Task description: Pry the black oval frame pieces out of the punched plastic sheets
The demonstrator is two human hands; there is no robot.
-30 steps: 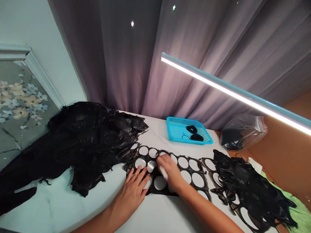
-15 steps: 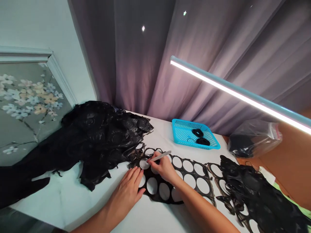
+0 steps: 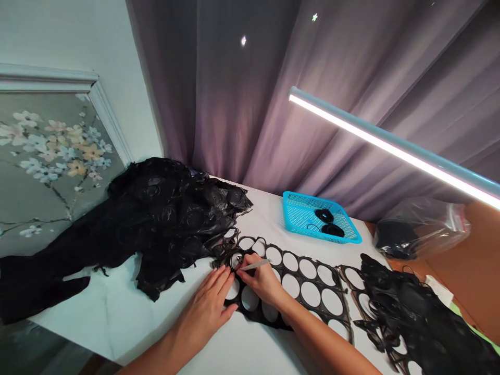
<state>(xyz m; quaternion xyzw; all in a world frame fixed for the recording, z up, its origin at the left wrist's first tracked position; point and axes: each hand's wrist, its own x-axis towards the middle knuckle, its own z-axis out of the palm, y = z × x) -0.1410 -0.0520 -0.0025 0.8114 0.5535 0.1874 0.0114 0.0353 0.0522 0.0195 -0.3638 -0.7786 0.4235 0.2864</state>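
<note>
A thin black sheet [image 3: 279, 291] with rows of round cut-outs lies on the white table [image 3: 219, 338], which shows through the holes. My left hand [image 3: 213, 297] rests flat with fingers stretched out, its fingertips on the sheet's left edge. My right hand [image 3: 260, 278] is closed around a slim pale grey tool [image 3: 255, 264], possibly tweezers; its exact kind is not clear. The tool's tip is at a hole near the sheet's left end, where a small loose black piece [image 3: 239, 259] shows beside my fingers.
A big heap of black sheet scraps [image 3: 167, 219] lies at the left, with another pile [image 3: 422, 312] at the right. Behind my hands stands a blue basket [image 3: 300, 224] holding black rings. A clear plastic bag [image 3: 424, 226] sits at the back right. Overhead hangs a tube lamp [image 3: 390, 143].
The view has shifted slightly, so the scene sits further right. My right hand has turned the tool to a flatter angle. A dark piece now shows in the hole by its tip.
</note>
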